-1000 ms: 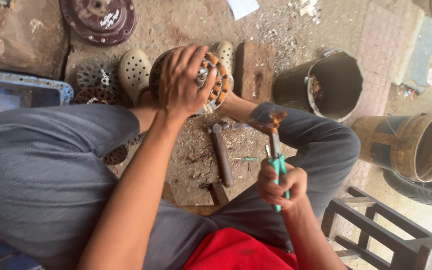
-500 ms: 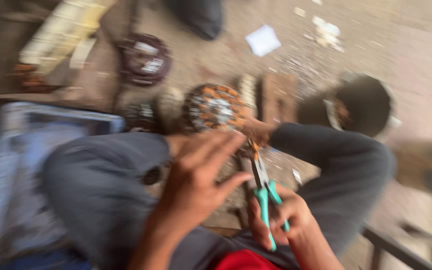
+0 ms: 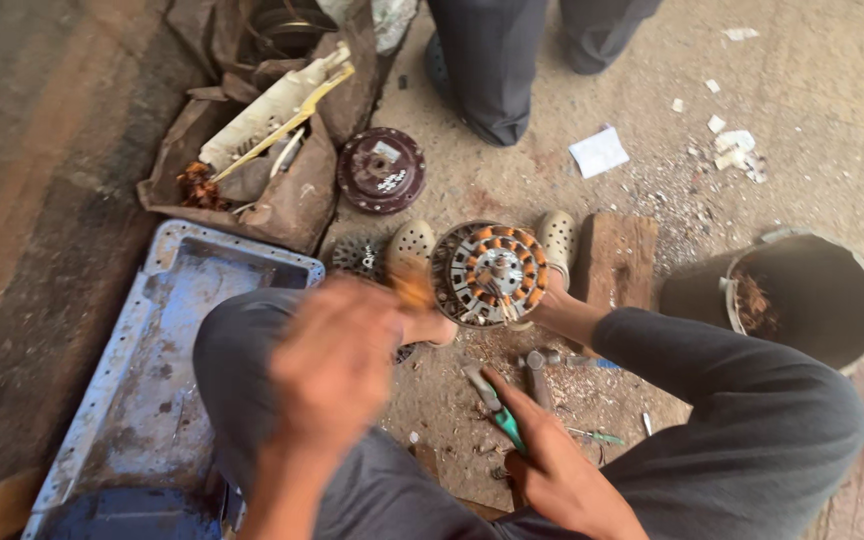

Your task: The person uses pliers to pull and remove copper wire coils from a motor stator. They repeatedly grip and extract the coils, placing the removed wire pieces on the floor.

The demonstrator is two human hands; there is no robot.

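Observation:
A round motor stator (image 3: 492, 272) with copper windings stands tilted on the ground, propped between my two feet in pale perforated clogs (image 3: 558, 236). My left hand (image 3: 337, 362) is raised over my left knee, just left of the stator and badly blurred; its fingers and a blurred orange patch at their tips cannot be made out. My right hand (image 3: 554, 472) is low between my knees, closed around the teal handles of pliers (image 3: 494, 408), whose jaws point up toward the stator.
A hammer (image 3: 537, 372) lies on the littered ground below the stator. A wooden block (image 3: 617, 258) and a black bucket (image 3: 802, 298) sit to the right. A blue metal tray (image 3: 152, 380), a sack of scrap (image 3: 272, 150), a dark round motor cover (image 3: 382, 170) and another person's legs (image 3: 497, 60) are around.
My left hand has come off the stator and pulled back toward my left knee. My view has swung left and up. The right hand keeps the pliers.

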